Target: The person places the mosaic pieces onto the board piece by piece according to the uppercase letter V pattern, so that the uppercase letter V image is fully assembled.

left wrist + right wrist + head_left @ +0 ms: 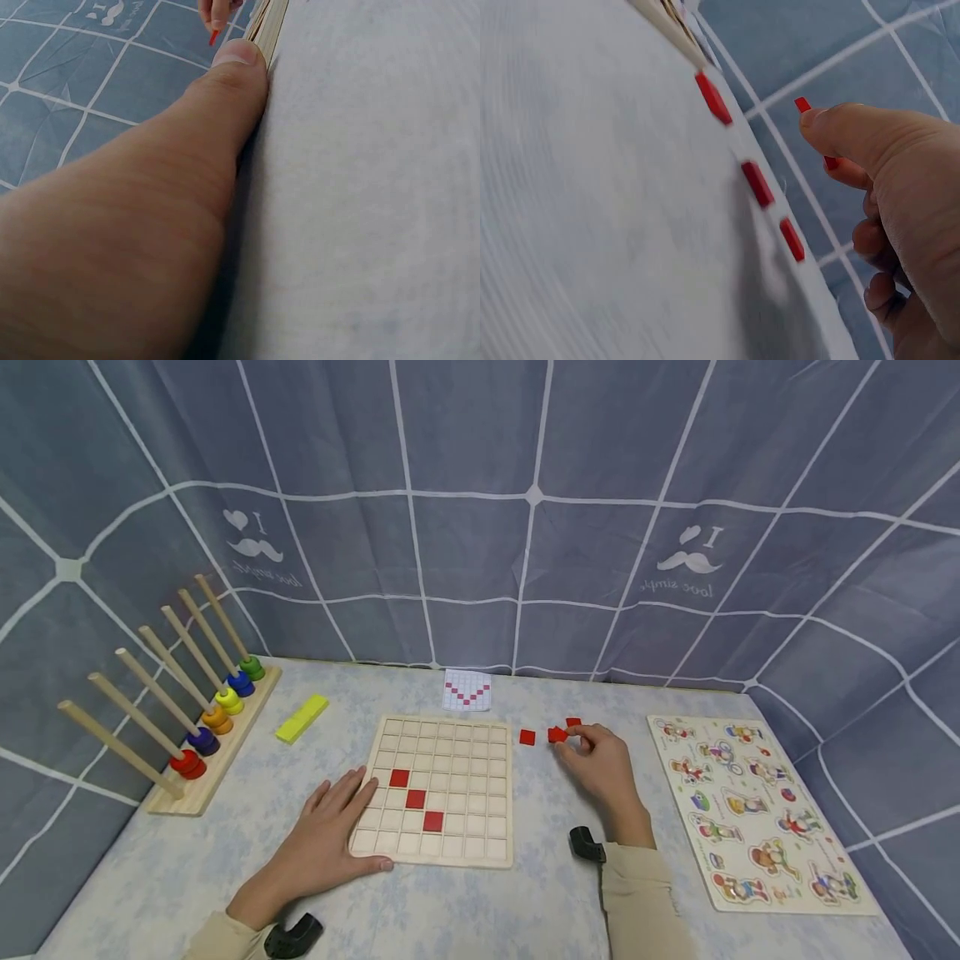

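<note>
Three Red Tiles Seated, Four Apparently Left

We are filling the grid board (457, 760): three placed tiles (415, 799) are sitting in its cells (475, 823), stepping diagonally down to the right, while every other visible cell is lying bare. Beyond it, a small card (467, 691) is showing a V of apparently seven red squares, so we are judging the work under half done. Our right hand (603, 768) is pinching one held tile (802, 104) above the table (450, 910); three loose tiles (714, 99) are lying right of the board. Our left hand (326, 835) is resting across the board's left edge, fingers spread, grasping nothing.

At left, a peg stand (242, 714) is carrying coloured rings (217, 720), its nearest peg (120, 746) bearing none. At right, a puzzle board (750, 835) is displaying colourful figures (772, 857); whether they are lifting out, we are unable to tell.
</note>
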`<action>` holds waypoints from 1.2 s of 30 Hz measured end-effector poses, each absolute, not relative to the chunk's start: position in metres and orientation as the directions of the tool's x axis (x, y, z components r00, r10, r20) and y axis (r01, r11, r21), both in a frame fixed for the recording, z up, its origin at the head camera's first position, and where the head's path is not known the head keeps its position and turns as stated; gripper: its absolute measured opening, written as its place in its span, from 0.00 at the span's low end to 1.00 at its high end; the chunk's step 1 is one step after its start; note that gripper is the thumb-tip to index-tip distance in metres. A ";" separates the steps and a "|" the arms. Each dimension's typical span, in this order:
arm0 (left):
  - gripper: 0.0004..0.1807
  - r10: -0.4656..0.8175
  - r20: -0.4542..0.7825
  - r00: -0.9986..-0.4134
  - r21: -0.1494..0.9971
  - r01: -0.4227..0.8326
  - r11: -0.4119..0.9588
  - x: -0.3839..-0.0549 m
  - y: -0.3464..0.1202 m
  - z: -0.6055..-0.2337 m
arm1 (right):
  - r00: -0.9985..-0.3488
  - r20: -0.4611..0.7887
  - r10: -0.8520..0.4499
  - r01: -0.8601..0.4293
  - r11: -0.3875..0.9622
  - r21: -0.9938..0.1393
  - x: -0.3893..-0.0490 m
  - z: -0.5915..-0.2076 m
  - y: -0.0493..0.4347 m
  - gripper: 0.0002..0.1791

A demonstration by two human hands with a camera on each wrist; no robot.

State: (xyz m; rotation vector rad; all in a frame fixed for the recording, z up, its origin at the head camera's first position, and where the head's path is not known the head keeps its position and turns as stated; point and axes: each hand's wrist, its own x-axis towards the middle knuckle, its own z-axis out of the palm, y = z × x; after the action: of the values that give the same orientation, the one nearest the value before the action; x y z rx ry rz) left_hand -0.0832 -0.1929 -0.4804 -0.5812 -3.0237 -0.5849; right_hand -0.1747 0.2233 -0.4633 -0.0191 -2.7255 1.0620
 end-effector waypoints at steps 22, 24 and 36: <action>0.65 0.346 0.058 -0.937 0.365 0.342 0.866 -0.082 -0.193 -0.477 | -0.910 0.188 -0.370 -0.407 0.705 -0.581 -0.174 -0.454 0.047 0.14; 0.65 0.342 0.061 -0.938 0.364 0.340 0.867 -0.080 -0.195 -0.477 | -0.898 0.185 -0.399 -0.430 0.712 -0.555 -0.174 -0.454 0.033 0.14; 0.64 0.365 0.086 -0.927 0.378 0.369 0.849 -0.082 -0.194 -0.478 | -0.914 0.145 -0.380 -0.405 0.814 -0.416 -0.179 -0.451 -0.007 0.15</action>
State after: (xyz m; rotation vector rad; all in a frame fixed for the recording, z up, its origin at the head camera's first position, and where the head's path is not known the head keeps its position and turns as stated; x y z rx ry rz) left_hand -0.0823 -0.1943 -0.4780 -0.5975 -3.0100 -0.6193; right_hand -0.1789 -0.0071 -0.4511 0.6363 -2.9396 0.6933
